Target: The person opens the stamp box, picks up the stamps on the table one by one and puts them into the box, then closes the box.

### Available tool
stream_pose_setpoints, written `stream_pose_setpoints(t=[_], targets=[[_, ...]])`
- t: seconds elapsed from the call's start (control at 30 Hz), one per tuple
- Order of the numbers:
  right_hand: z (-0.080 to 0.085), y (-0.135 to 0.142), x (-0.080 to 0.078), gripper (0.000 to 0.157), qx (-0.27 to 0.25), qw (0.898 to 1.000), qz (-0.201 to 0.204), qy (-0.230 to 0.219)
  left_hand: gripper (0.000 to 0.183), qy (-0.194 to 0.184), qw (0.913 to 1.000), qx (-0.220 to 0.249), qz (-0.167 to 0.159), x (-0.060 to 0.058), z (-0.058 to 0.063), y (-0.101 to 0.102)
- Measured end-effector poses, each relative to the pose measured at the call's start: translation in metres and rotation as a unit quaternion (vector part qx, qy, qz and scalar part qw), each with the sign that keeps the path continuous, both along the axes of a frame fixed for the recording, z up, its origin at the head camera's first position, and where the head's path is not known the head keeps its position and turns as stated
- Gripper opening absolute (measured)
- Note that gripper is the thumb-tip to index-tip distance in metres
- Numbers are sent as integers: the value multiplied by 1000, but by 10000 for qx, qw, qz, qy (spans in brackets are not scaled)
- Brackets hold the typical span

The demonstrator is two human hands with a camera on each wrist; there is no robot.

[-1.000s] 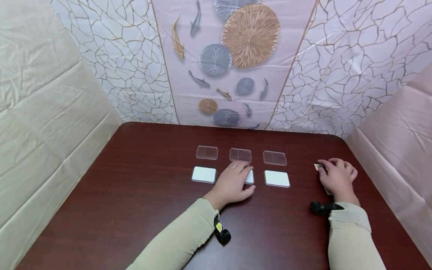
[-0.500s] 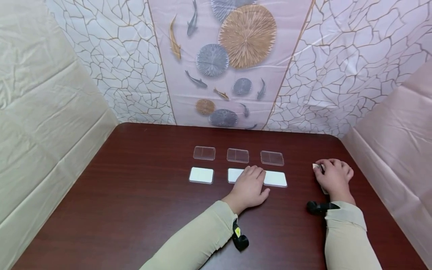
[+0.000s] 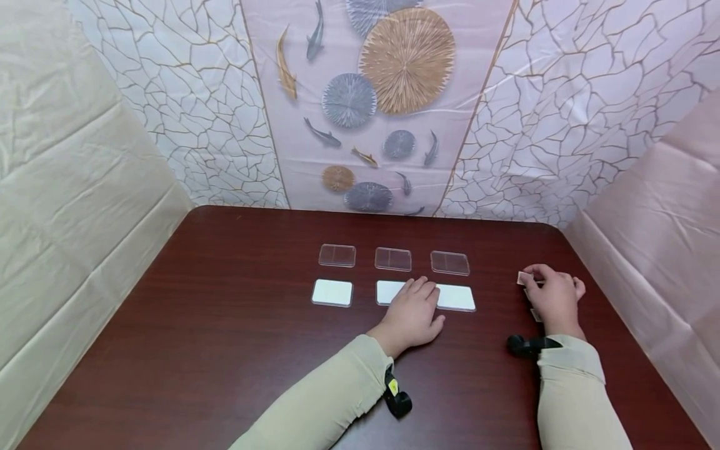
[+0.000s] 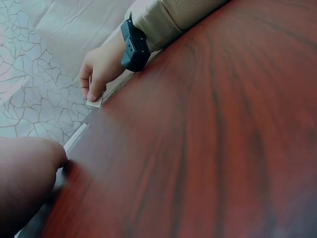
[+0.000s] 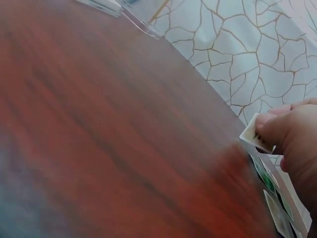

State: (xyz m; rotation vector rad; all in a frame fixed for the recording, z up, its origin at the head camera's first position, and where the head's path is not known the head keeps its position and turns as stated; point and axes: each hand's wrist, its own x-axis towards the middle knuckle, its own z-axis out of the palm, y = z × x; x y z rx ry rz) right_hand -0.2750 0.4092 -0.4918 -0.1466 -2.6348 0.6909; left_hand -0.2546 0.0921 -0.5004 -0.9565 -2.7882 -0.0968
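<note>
Between thumb and fingers, my right hand [image 3: 554, 300] pinches a small pale postage stamp [image 5: 257, 134] with toothed edges, held just above the table. Below that hand lie several more stamps [image 5: 268, 174], partly covered by it in the head view. My left hand [image 3: 412, 315] lies with its fingers extended over the gap between the middle white-filled clear case [image 3: 387, 292] and the right white-filled case [image 3: 457, 298], covering part of both. Whether its fingertips press on them cannot be told. A third white-filled case [image 3: 332, 293] is at the left of this row.
Behind the white cases stand three clear plastic lids in a row: left lid [image 3: 337, 255], middle lid [image 3: 393, 259] and right lid [image 3: 450, 263]. All lie on the dark red-brown table [image 3: 225, 350]. A patterned cloth [image 3: 360, 156] hangs along the far edge, with plain cloth at both sides.
My left hand has slid right from the middle case toward the right one, then stayed there. My right hand has pinched a stamp and raised it slightly from the others.
</note>
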Motion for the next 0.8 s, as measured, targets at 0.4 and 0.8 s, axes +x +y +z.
stream_pose_setpoints(t=[0.4,0.8], targets=[[-3,-31,0,15,-373,9963,499,590,52,60,9998,196,-86,2,4,-1],[-5,-70,3,12,-737,9870,1287,625,45,194,9990,396,-99,3,4,-2]])
